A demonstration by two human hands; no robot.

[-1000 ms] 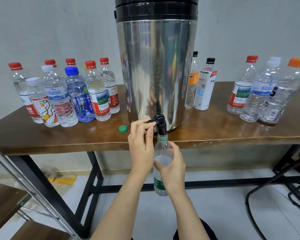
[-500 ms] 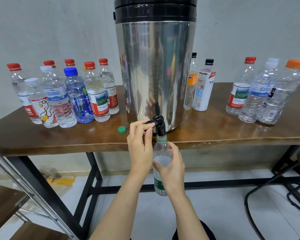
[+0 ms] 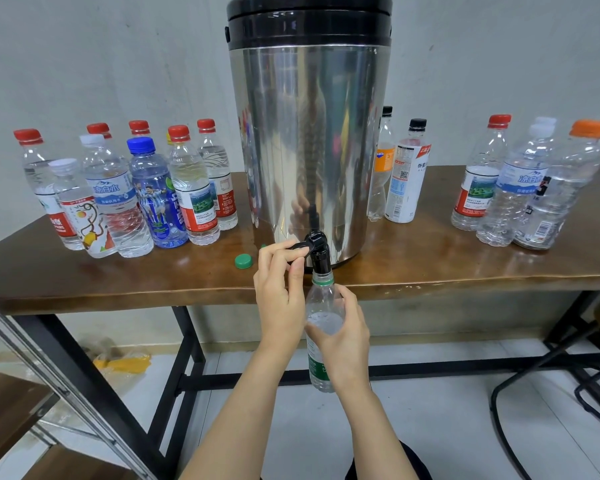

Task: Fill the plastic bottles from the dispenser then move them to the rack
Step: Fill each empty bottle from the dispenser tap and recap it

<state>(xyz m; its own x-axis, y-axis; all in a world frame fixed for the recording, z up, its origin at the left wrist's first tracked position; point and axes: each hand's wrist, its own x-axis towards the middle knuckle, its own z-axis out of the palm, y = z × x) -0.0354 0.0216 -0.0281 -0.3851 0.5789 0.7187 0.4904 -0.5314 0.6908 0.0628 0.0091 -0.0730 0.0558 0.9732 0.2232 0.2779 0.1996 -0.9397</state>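
- At the front edge of the surface (image 3: 430, 265), the dispenser (image 3: 309, 150) stands upright: steel drum, black lid, black tap (image 3: 319, 252) low on its front, overhanging the edge.
- Left hand (image 3: 279, 299): fingers (image 3: 274, 252) and thumb pinch the tap's small black lever (image 3: 297, 244), which sticks out to the left of the tap.
- Right hand (image 3: 343, 337): fingers curled round the middle of the bottle (image 3: 323, 299), thumb across its front. Firm grip.
- The bottle is upright, held in the air below surface level, its uncapped mouth right under the tap spout. Green neck ring, green label mostly hidden by the hand.
- Water surface inside shows just above the right thumb, below the shoulder. Cannot tell whether water is flowing.
- Green cap (image 3: 243, 261) lies loose on the surface, just left of the tap, near the left hand but apart from it.
- Left cluster (image 3: 153, 202): capped bottles standing close together, well left of the dispenser; red, white and one blue cap.
- Right group (image 3: 516, 195): capped bottles near the right end; red, white, orange caps.
- Two black-capped bottles (image 3: 407, 178) stand just beside the dispenser, back right; one is partly hidden by the drum.
- Metal frame with wooden shelves (image 3: 11, 403) at lower left, on the floor, beside the surface's black leg.
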